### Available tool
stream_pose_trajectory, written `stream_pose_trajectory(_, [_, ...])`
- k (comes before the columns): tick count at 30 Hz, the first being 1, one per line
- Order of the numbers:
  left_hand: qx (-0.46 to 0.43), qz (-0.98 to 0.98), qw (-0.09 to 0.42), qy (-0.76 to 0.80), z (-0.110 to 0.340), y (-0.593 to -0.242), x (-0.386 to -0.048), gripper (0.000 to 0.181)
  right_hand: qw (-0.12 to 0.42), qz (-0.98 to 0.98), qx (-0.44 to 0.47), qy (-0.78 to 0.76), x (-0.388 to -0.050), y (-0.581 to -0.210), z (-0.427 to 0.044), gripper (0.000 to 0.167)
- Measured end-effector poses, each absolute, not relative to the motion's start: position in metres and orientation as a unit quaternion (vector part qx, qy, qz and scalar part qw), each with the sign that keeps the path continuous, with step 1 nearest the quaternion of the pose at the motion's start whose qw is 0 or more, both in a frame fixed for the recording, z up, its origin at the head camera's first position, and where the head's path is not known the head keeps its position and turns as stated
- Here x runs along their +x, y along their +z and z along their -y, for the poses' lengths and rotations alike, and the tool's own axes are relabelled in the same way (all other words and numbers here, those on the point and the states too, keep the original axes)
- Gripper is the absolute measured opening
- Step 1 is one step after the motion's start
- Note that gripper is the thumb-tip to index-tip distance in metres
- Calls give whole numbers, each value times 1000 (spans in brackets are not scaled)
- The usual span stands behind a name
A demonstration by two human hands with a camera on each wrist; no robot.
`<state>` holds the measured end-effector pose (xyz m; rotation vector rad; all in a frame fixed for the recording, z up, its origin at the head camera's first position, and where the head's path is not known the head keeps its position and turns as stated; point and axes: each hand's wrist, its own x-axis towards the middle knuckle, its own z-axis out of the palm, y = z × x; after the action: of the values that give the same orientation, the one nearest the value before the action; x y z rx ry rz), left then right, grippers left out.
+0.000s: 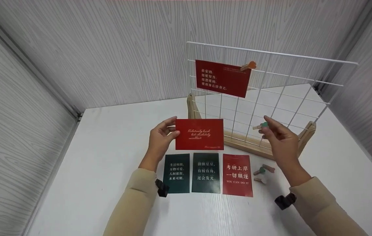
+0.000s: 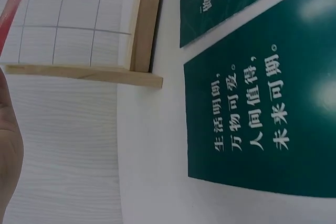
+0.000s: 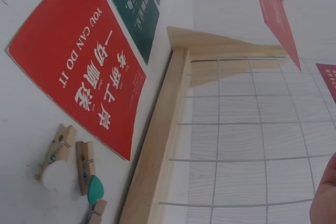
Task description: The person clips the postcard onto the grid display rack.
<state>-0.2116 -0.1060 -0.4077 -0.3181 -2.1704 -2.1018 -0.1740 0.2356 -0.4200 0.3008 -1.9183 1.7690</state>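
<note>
My left hand (image 1: 162, 137) pinches a red card (image 1: 199, 134) by its left edge, holding it up in front of the wire grid's lower left. Gold-toned script runs across the card. In my right hand (image 1: 281, 139) a wooden clothespin with a green ornament (image 1: 260, 126) is pinched between thumb and fingertips, before the grid's right half. The white wire grid (image 1: 271, 52) stands in a wooden base (image 1: 250, 147). Another red card (image 1: 222, 78) hangs on its upper left, held at the top right corner by a clothespin with an orange ornament (image 1: 249, 66).
Two dark green cards (image 1: 176, 173) (image 1: 205, 173) and a red card (image 1: 237, 175) lie in a row on the white table (image 1: 91, 170). Several loose clothespins (image 3: 84, 166) lie right of the row. Grey wood-grain panels (image 1: 123, 49) enclose the table's back and sides.
</note>
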Motion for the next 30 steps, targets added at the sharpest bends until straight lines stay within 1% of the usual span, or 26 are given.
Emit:
stream_pose_trajectory(5, [-132,703,50,-697,93,-399,-216,48,269,720,112,630,-178,-408,-238,31])
stream_pose_trajectory(11, [-160,696,50,-699,81,-387,-223,48,265,718,98,636,-181,-393,-240,25])
stream_pose_trajectory(17, [-183,694,52,-694,66,-376,-229,49,277,698,129,648,-184,-379,-240,21])
stream_pose_trajectory(22, [-204,695,56,-687,54,-366,-231,46,286,680,144,659,-188,-368,-243,23])
stream_pose_trajectory(26, [-215,691,54,-688,43,-359,-232,45,287,686,135,655,-190,-360,-245,26])
stream_pose_trajectory(30, [-221,685,49,-692,33,-354,-233,45,298,701,137,634,-189,-350,-245,24])
